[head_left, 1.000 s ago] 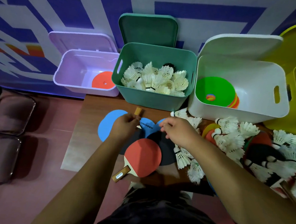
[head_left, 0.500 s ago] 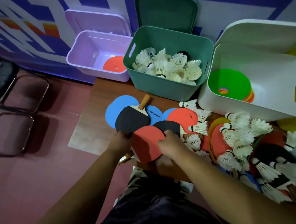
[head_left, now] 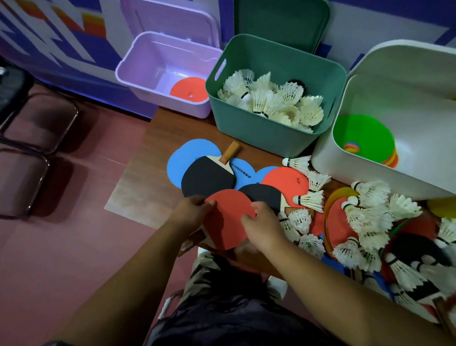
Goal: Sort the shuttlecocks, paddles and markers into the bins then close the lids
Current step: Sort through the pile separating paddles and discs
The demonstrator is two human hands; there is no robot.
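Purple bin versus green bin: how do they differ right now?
The purple bin holds a single orange disc; the green bin is heaped with shuttlecocks. The purple bin looks lower and shallower than the green bin. Both stand open, lids propped behind them.

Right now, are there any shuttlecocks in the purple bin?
No, the purple bin shows only one orange marker inside; the shuttlecocks are in the green bin.

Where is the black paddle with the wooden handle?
Head view, centre: black wooden-handled paddle on blue flat discs, between green plastic bin and left hand.
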